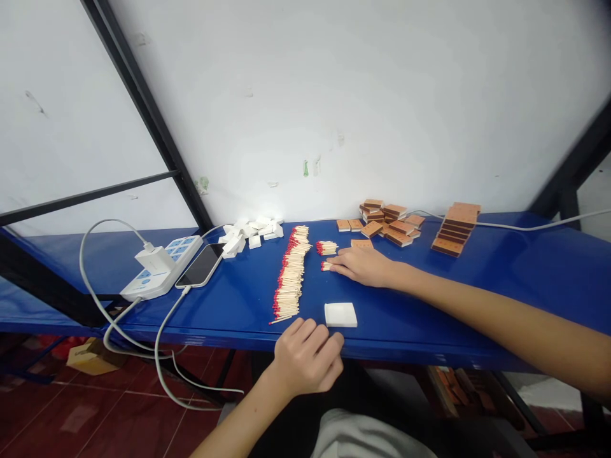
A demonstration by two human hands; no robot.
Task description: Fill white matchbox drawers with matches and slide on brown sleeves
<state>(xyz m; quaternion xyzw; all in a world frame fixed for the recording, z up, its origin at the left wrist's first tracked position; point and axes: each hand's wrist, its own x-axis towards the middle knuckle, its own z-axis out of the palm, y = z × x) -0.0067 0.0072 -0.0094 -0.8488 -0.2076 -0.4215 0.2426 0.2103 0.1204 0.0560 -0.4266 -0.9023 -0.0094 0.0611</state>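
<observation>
A long row of red-tipped matchsticks (290,272) lies on the blue table (501,280). My right hand (363,264) lies flat on the table with its fingers stretched onto a few matches (326,266), just below a small bundle of matches (327,247). My left hand (308,357) rests at the table's near edge, fingers curled loosely, beside an empty white matchbox tray (340,314); nothing shows in it.
White inner trays (251,233) are heaped at the back centre. Brown matchbox sleeves (392,222) and a stepped stack of them (456,228) sit at the back right. A phone (201,265), a power strip (162,266) with a charger and cables lie to the left.
</observation>
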